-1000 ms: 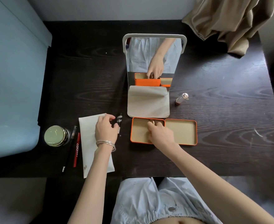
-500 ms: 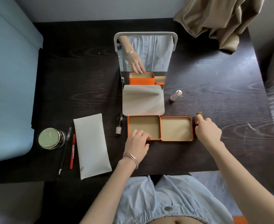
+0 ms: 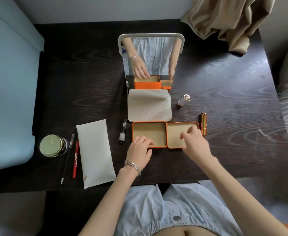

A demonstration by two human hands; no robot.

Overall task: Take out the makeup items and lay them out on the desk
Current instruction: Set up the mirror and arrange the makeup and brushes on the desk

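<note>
Two halves of an orange tin sit side by side at the near middle of the dark desk point(image 3: 225, 82): the deeper tin base point(image 3: 149, 133) on the left and its shallow lid point(image 3: 175, 135) on the right, both showing bare gold interiors. The left hand point(image 3: 139, 150) rests on the near rim of the base, fingers lightly curled over the edge. The right hand point(image 3: 195, 143) hovers over the lid with fingers loosely spread, holding nothing.

Laid out already are a gold lipstick tube point(image 3: 203, 123) just right of the lid, a clear-capped lipstick point(image 3: 183, 100) farther back, a small dark tube point(image 3: 123, 132) left of the base, a white pouch point(image 3: 95, 154), a red pencil point(image 3: 75, 159), a black pencil point(image 3: 68, 157) and a gold-lidded jar point(image 3: 52, 145) at far left.

Light and rigid, the thin metal tin would likely slide easily on the wood; its raised rim or side walls look best for pinching. The smooth lipstick tubes could roll, so gripping across the barrel seems wise.
</note>
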